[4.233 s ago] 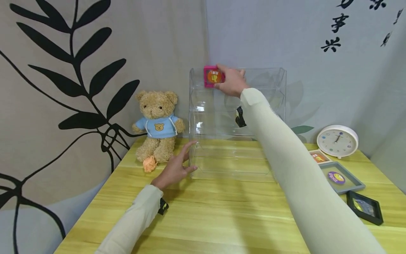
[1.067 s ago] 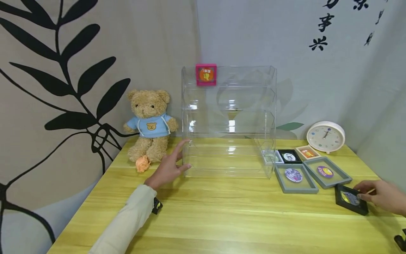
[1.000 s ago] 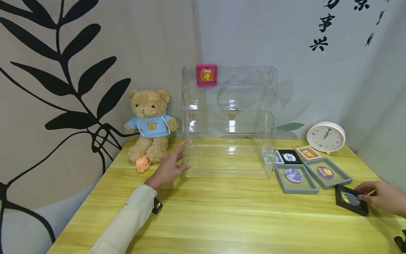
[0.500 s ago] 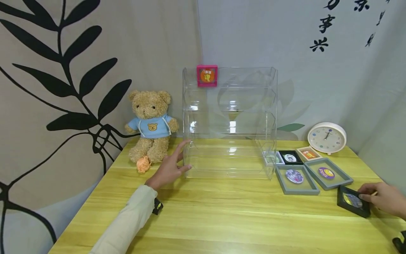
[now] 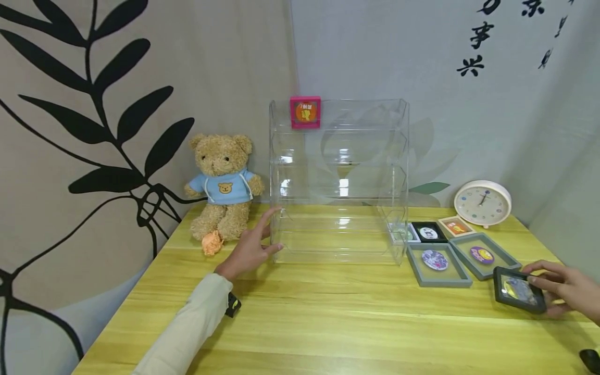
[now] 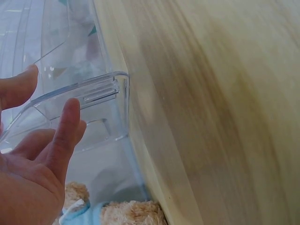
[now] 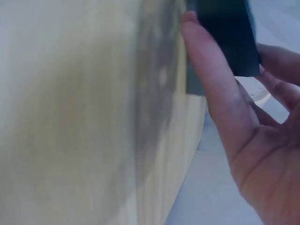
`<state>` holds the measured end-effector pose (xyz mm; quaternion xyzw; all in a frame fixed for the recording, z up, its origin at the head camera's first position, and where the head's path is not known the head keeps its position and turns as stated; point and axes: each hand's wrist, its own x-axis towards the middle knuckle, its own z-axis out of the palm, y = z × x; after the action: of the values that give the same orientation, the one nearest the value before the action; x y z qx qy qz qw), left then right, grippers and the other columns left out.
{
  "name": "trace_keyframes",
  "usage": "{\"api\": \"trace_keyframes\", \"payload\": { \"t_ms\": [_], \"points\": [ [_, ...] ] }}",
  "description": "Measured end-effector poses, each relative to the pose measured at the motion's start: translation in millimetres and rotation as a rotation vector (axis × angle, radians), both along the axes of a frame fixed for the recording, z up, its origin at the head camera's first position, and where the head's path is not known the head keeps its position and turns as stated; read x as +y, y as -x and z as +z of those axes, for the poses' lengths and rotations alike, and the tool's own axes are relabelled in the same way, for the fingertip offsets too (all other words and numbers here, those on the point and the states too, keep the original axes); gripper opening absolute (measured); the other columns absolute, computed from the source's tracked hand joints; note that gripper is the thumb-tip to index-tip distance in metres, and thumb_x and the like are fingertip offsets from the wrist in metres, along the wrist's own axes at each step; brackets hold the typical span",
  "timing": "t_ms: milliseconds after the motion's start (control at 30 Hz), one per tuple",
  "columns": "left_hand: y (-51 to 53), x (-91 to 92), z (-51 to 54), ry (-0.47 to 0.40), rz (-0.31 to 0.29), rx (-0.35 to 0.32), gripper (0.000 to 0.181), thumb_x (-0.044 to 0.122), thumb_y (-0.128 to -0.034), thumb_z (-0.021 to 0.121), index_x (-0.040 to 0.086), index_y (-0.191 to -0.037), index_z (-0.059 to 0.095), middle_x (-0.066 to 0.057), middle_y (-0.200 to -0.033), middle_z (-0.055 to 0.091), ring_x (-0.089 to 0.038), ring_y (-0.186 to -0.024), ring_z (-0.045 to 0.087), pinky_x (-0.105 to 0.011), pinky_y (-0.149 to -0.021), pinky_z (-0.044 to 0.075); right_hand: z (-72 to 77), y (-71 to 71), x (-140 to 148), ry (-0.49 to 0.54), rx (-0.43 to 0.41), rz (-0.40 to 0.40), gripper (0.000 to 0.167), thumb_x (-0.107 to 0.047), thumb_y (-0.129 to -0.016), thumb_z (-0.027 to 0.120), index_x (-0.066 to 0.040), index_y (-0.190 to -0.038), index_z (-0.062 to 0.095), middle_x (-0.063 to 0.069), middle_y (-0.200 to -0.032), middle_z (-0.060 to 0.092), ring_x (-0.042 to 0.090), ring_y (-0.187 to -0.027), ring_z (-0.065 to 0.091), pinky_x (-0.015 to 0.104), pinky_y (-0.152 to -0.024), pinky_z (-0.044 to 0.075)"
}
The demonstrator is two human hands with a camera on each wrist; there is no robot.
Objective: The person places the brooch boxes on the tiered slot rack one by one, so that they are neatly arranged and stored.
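flanking clear rack [image 5: 344, 185]: teddy bear [image 5: 226, 179] | near black frame [image 5: 519, 290]: gray frame [image 5: 499, 260]

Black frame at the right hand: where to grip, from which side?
I'd take the black frame by its right edge, coming from the right, fingers pinching across its thickness. It looks like a flat, slim block, tilted, and a gray frame lies past its far edge in the head view. The right hand holds it on that side.

Across the wooden table [image 5: 328, 323] stood bear [image 5: 226, 185], orange ball [image 5: 212, 242], clear rack [image 5: 339, 182] and clock [image 5: 483, 203], two grey frames [image 5: 442, 275] lying flat!
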<state>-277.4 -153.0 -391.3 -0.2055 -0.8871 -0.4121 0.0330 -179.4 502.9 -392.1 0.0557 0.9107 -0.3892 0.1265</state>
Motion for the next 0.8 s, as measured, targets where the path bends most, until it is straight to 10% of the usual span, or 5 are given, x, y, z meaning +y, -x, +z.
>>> {"api": "trace_keyframes", "payload": {
  "t_ms": [167, 467, 800],
  "points": [
    [0.6, 0.2, -0.9, -0.001, 0.002, 0.002, 0.097, 0.012, -0.0901, 0.074, 0.055, -0.154, 0.016, -0.034, -0.155, 0.035, -0.048, -0.125, 0.059, -0.049, -0.085, 0.064, 0.7, 0.5, 0, 0.094, 0.056, 0.020, 0.033, -0.023, -0.109, 0.042, -0.054, -0.115, 0.053, -0.003, -0.113, 0.057, 0.006, -0.087, 0.064, 0.043, -0.069, 0.067],
    [-0.5, 0.1, -1.8, -0.006, 0.002, -0.013, 0.096, 0.012, -0.0902, 0.074, 0.055, -0.153, 0.015, -0.033, -0.158, 0.030, -0.050, -0.127, 0.058, -0.049, -0.086, 0.064, 1.1, 3.6, -10, 0.289, 0.211, 0.157, 0.037, -0.006, -0.106, 0.046, -0.027, -0.130, 0.063, -0.033, -0.111, 0.055, -0.003, -0.092, 0.064, 0.048, -0.068, 0.066],
    [0.2, 0.0, -0.7, -0.002, -0.003, -0.005, 0.096, 0.012, -0.0904, 0.074, 0.054, -0.154, 0.015, -0.032, -0.160, 0.029, -0.049, -0.129, 0.056, -0.048, -0.086, 0.064, 19.8, 13.8, -38, 0.156, 0.250, 0.183, 0.034, -0.010, -0.104, 0.052, -0.002, -0.137, 0.059, -0.038, -0.115, 0.052, -0.007, -0.096, 0.065, 0.038, -0.074, 0.067]
  ]
}}
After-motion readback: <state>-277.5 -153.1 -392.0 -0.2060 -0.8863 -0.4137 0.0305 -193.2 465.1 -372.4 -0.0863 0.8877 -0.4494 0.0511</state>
